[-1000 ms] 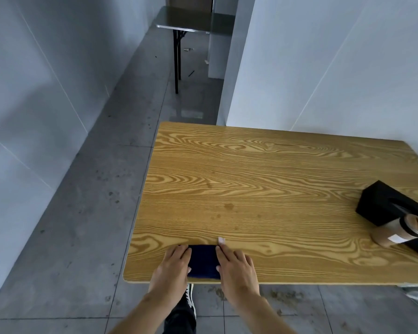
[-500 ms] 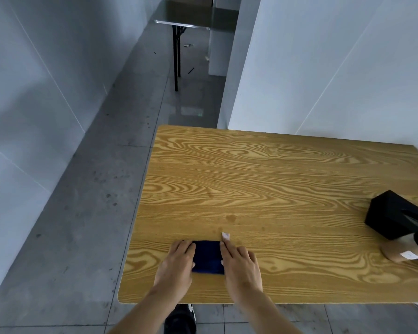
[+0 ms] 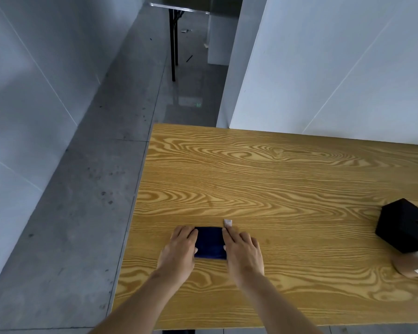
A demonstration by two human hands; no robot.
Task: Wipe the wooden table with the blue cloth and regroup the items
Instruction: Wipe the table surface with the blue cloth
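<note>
Two flat hands, left hand (image 3: 179, 249) and right hand (image 3: 243, 251), fingers straight on blue cloth (image 3: 210, 242).

Both bare forearms reach forward side by side. The left hand (image 3: 180, 249) and right hand (image 3: 243, 249) lie palm down, fingers straight, apparently pressing flat.

Table (image 3: 275, 179): yellow-brown wood with swirling grain. Cloth (image 3: 210, 242): dark blue, plain, with white tag (image 3: 227, 222). Box (image 3: 405, 227) at right edge: black. Cup (image 3: 413, 268): brown with white label. Floor (image 3: 82, 213): speckled grey.
</note>
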